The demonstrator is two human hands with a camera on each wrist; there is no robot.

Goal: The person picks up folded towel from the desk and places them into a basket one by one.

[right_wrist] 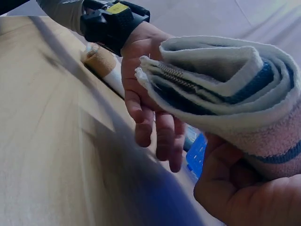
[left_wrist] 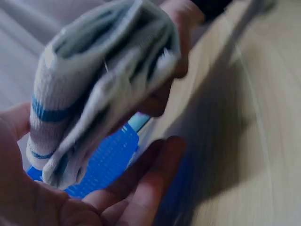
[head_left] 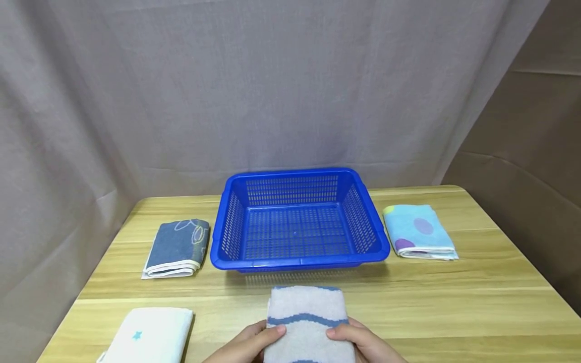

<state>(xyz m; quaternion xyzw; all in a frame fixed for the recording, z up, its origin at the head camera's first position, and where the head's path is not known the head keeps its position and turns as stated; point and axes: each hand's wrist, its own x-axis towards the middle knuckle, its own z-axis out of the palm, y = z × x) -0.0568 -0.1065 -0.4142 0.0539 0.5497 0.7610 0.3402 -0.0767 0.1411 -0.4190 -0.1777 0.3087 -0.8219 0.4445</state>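
Observation:
A folded towel, off-white with wavy blue stripes, is held up between both hands in front of the basket. My left hand holds its left edge, thumb on top and fingers underneath. On the opposite edge my right hand pinches it the same way. The layered folds of the towel face the left wrist camera, and the right wrist view shows its stacked folds too. In that view the left hand's fingers extend below the towel.
Behind the towel stands a blue plastic basket with slotted walls. A dark grey-blue folded towel lies left of it, a light blue spotted towel right. Nearer, at left, is a white towel with a star. Grey curtain backs the wooden table.

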